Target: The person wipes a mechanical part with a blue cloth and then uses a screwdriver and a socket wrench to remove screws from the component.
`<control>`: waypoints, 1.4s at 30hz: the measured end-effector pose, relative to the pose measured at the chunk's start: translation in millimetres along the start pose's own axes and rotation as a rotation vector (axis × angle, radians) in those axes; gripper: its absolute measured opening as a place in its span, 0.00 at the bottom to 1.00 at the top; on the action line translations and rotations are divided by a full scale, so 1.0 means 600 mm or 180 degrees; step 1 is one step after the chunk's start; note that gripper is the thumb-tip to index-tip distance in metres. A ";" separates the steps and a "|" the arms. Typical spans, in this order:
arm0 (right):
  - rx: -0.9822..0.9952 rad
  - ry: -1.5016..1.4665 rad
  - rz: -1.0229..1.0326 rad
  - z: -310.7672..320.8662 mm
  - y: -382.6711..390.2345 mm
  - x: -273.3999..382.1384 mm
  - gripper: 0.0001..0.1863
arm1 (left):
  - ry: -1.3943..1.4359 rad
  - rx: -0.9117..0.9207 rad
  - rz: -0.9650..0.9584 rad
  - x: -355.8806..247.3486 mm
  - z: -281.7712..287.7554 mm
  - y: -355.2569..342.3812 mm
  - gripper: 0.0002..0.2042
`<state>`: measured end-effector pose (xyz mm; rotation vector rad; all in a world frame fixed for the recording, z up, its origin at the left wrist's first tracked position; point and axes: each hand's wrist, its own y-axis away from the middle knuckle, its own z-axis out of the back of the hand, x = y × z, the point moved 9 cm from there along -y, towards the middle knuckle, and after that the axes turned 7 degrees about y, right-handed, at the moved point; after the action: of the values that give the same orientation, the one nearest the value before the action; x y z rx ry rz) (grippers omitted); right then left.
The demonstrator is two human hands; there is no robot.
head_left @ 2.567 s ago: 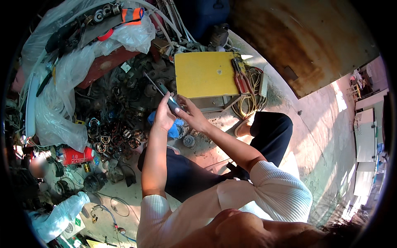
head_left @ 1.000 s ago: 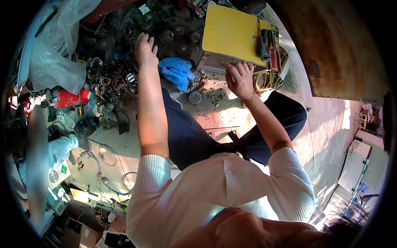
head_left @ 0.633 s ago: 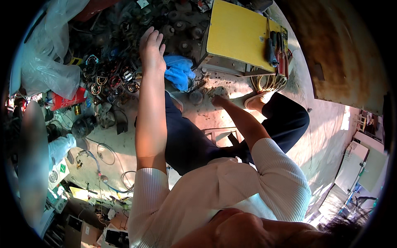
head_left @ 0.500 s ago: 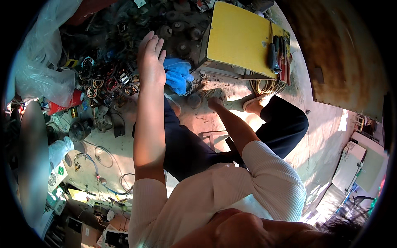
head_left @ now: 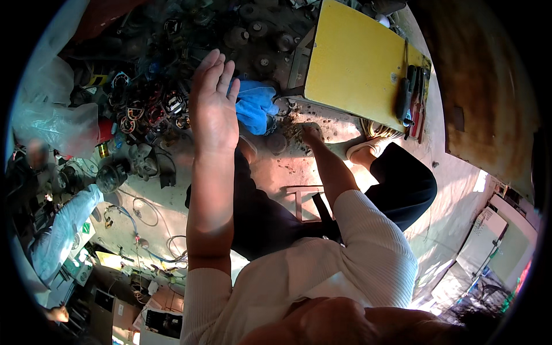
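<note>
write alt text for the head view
A person's open left hand is raised beside a blue cloth; the right hand is low over the gritty floor, its grip unclear. Tools lie on a yellow-topped table at right; metal parts clutter the left.

— Please, which colour has the stand [head_left: 356, 63]?
— Its top is strong yellow, with a small greyish mark near one side.
— And the cloth [head_left: 252, 107]?
— It is bright blue, everywhere the same.
— How is the shirt [head_left: 379, 253]?
— White, with fine ribbed lines on the sleeves. The trousers [head_left: 405, 184] are very dark, almost black, and plain.
— And the big panel [head_left: 489, 98]?
— Rusty brown, with darker, uneven streaks.
— The plastic sheet [head_left: 54, 126]?
— Cloudy white.
</note>
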<state>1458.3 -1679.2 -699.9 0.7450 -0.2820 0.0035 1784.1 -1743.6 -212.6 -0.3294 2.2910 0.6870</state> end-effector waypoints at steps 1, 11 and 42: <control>0.0138 0.0346 0.0130 -0.002 -0.003 0.009 0.20 | -0.0005 0.0034 0.0025 0.004 -0.004 0.000 0.25; 0.0753 0.1021 0.0816 0.073 0.126 0.138 0.15 | -0.0109 -0.0006 -0.0013 0.018 -0.007 -0.019 0.27; 0.0737 0.1688 0.0574 0.067 0.319 0.075 0.20 | -0.0445 0.0382 0.0313 0.052 -0.046 -0.020 0.23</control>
<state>1471.8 -1569.5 -532.5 0.9161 0.1619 0.4049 1751.1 -1770.0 -222.4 -0.1094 2.2143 0.5985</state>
